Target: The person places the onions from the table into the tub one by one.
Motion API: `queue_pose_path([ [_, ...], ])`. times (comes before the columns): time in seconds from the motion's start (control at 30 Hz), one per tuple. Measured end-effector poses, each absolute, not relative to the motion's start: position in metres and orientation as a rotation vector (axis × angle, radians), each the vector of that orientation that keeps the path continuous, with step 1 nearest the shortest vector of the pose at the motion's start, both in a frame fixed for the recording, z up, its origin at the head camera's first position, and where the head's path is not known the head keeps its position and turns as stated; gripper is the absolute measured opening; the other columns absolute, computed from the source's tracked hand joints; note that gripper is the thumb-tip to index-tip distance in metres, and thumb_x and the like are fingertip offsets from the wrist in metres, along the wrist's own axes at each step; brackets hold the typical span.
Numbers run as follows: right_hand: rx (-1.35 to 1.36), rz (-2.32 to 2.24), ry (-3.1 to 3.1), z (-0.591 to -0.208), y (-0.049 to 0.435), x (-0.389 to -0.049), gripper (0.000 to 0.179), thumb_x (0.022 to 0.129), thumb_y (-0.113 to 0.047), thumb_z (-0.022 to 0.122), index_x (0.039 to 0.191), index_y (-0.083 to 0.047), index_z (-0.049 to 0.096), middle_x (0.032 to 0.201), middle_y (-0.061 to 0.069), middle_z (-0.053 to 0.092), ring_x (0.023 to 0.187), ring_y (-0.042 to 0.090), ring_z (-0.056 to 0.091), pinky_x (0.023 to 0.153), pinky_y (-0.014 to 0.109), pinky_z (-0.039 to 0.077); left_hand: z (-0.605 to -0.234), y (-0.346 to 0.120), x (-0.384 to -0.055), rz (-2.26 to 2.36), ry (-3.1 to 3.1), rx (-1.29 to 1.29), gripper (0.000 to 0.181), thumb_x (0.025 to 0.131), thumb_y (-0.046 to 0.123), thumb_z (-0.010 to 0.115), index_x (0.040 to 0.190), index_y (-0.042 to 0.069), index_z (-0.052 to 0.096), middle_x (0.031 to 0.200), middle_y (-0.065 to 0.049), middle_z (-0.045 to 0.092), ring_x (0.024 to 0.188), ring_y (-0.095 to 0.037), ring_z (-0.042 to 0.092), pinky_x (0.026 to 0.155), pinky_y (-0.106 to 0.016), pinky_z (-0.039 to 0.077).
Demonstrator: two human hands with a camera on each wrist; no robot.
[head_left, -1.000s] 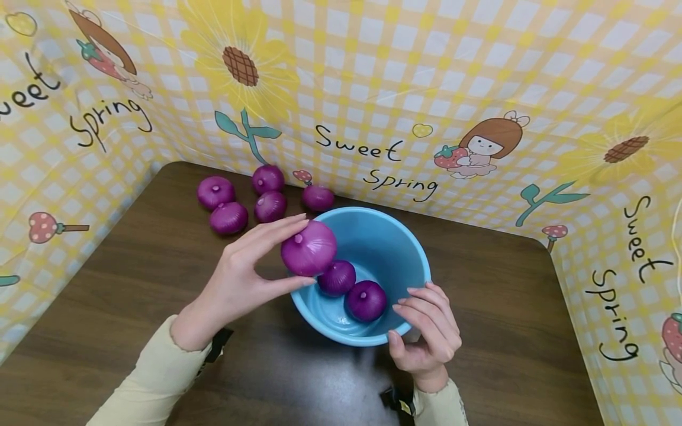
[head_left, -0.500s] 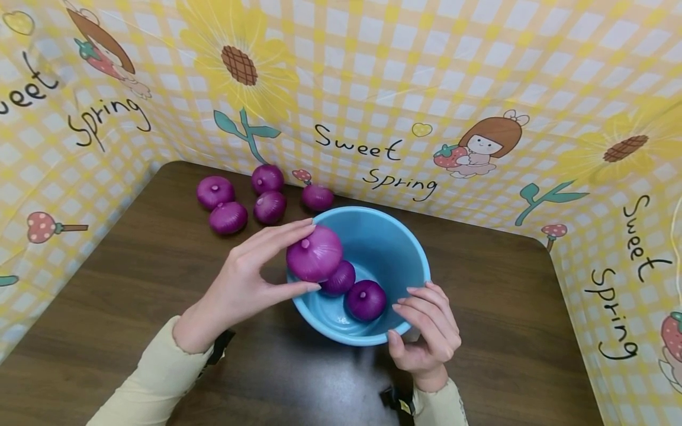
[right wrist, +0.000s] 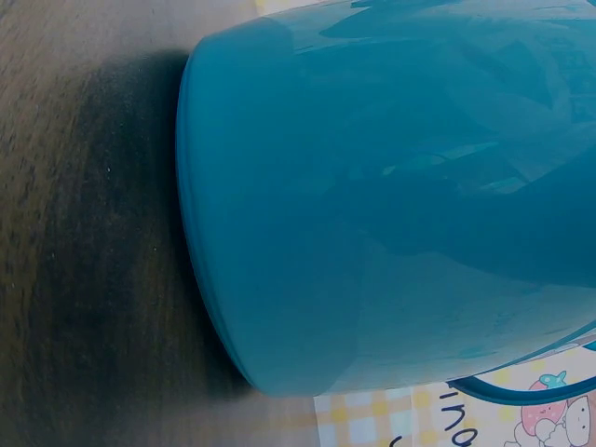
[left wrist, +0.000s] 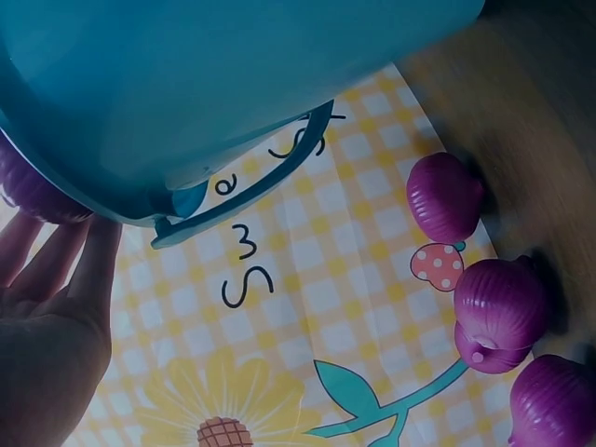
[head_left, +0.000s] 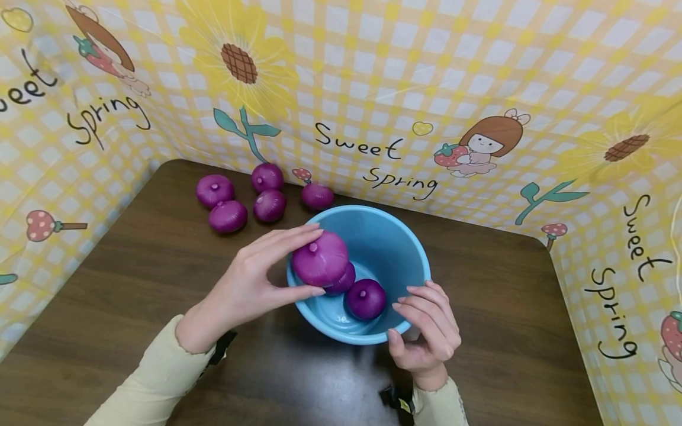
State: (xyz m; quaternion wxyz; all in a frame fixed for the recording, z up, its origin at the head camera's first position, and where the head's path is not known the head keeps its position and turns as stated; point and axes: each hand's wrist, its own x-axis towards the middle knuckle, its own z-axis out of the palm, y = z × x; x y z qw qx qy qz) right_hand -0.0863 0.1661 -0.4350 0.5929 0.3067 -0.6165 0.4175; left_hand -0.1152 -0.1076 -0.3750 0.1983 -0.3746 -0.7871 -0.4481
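Note:
My left hand (head_left: 247, 281) holds a purple onion (head_left: 320, 258) between thumb and fingers, over the left rim of a blue bucket (head_left: 396, 248). In the left wrist view, part of the held onion (left wrist: 33, 186) shows beside the bucket's edge. Two more onions lie inside on the bottom: one (head_left: 366, 299) in plain sight, the other (head_left: 343, 281) partly hidden behind the held one. At the bucket's right side my right hand (head_left: 428, 331) grips the rim, thumb outside and fingers over the edge. Only the bucket's outer wall (right wrist: 372, 205) fills the right wrist view.
Several onions (head_left: 228, 216) lie on the brown wooden table (head_left: 506, 331) behind and left of the bucket. A yellow checked cloth (head_left: 373, 77) with printed flowers stands around the back and sides. The bucket's handle (left wrist: 270, 182) hangs at its back side.
My left hand has moved a little right and nearer, carrying the onion farther over the bucket's opening and covering more of one onion inside. My right hand has stayed on the rim.

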Motion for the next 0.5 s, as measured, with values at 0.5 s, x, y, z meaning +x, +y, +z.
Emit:
queue_pose_path([
  [0.5, 0.712, 0.968, -1.418, -0.4323, 0.1644, -0.0862, 0.046, 0.089, -0.038, 0.074, 0.067, 0.003, 0.072, 0.067, 0.016, 0.068, 0.067, 0.037, 0.065, 0.091, 0.047, 0.055, -0.3725, -0.1032, -0.1134, -1.263, -2.257, -1.116, 0.074, 0.082, 0.050, 0.083, 0.142, 0.013, 0.061, 0.140, 0.001, 0.060, 0.127, -0.019, 0.055, 0.099, -0.031, 0.051],
])
